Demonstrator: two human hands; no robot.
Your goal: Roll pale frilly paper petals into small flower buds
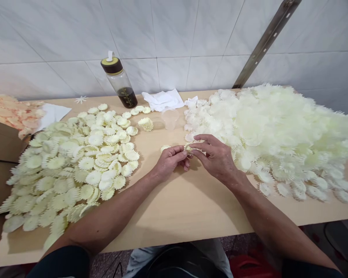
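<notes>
Grip: left hand (171,161) and right hand (216,156) pinched a flower disc (188,148), likely for control.
Piles (84,166): flanked your grip, likely for reach.

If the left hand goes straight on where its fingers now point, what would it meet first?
Most likely the right hand, close ahead of the left hand, with a small pale piece at their fingertips. Whether the hands already touch is hard to tell.

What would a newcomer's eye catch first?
Two heaps on the beige table: pale saw-edged discs at left, whitish fringed pieces at right. Between them, the left hand and right hand meet at a small pale piece. A clear bottle of dark liquid stands behind.
</notes>
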